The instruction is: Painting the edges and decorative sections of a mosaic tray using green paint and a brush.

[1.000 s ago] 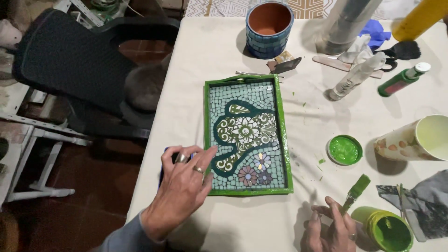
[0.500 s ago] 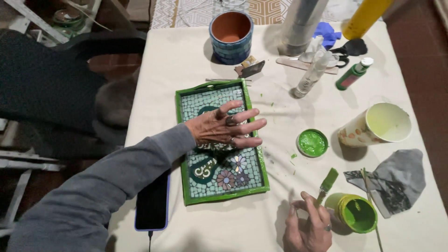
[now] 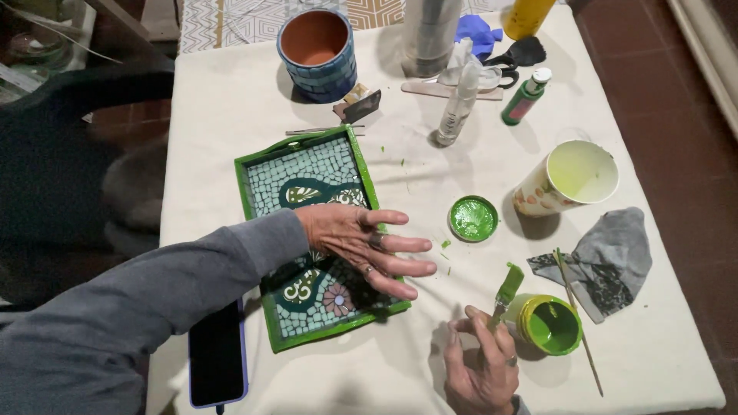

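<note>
Much of the mosaic tray (image 3: pixel 307 177) centre is hidden under the left hand (image 3: pixel 361 238) and its grey sleeve; only the upper tiles and a flower corner show. The right hand (image 3: pixel 480 369) is cut off at the wrist by the bottom edge. Yellow container (image 3: pixel 529 14) and grey cylinder (image 3: pixel 430 34) at the far edge are cropped on top. The chair (image 3: pixel 69 154) on the left is blurred.

White cloth-covered table (image 3: pixel 231 100), reddish tile floor to the right. Also on the cloth: blue mosaic pot (image 3: pixel 317 54), green lid (image 3: pixel 473 218), cup (image 3: pixel 569 178), grey rag (image 3: pixel 611 261), dark phone (image 3: pixel 217 353).

Left hand lies flat over the green-framed tray, fingers spread apart, tips past the right rim, gripping nothing. Right hand's fingers are pinched on the paintbrush (image 3: pixel 503 296), bristles up, just beside the open green paint jar (image 3: pixel 547 324). Tray sits left of centre, tilted.
</note>
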